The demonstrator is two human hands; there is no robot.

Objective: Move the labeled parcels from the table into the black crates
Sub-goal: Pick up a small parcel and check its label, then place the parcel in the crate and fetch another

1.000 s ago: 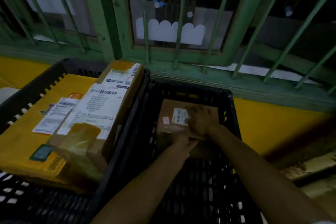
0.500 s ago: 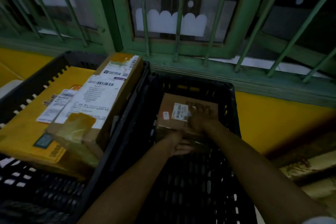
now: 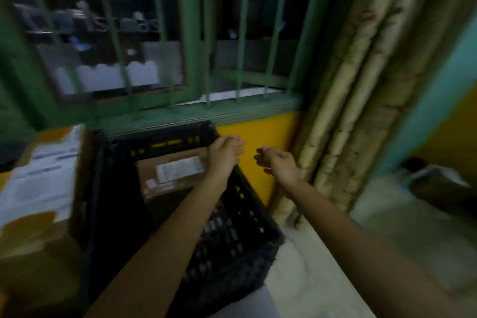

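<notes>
Both grips empty, over the black crate (image 3: 232, 240)
Left hand (image 3: 225, 152) is flat-fingered and right hand (image 3: 277, 162) loosely curled, neither holding anything. The labeled parcel (image 3: 170, 175) lies below and left of them inside the crate, long axis crosswise, nearer the left hand.

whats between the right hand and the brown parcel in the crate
In the head view, the left hand and the black plastic crate's right wall.

text: none legible | parcel label (image 3: 178, 169): blurred | left parcel label (image 3: 38, 183): blurred
</notes>
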